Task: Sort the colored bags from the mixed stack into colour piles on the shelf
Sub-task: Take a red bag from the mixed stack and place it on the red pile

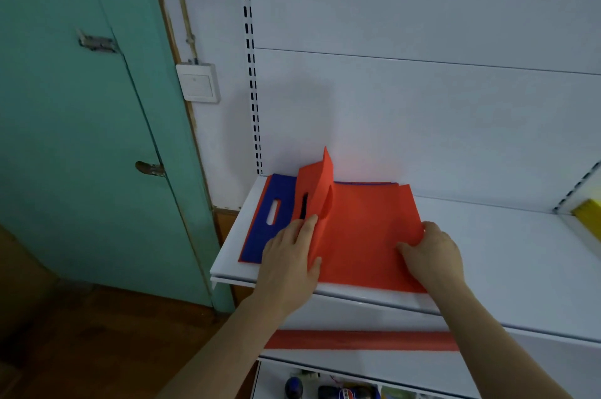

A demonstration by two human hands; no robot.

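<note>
White shelf (507, 255), upper tier, carrying a mixed stack of flat bags at its left end. Top item: red bag (364, 236), lying partly unfolded, its handle end lifted and creased upward near the back panel, a dark handle slot showing in the raised flap. Beneath it: blue bag (265, 219), flat, with a pale oval handle cutout, its left part uncovered; a thin red edge of another bag shows along the blue one's left and front sides, and further blue and red edges show at the back of the stack. Left hand (289, 262): resting on the stack at the red bag's left fold, fingers extended over the blue bag, thumb pressed against the red sheet, pinching its edge. Right hand (432, 255): curled round the red bag's right front corner, thumb on top, fingers under the edge. Yellow item (588, 213) at the far right of the shelf, well apart from the stack. Red price strip (357, 340) along the shelf front below. Green door (97, 138) with a latch at left; wall switch (198, 83) beside it.
</note>
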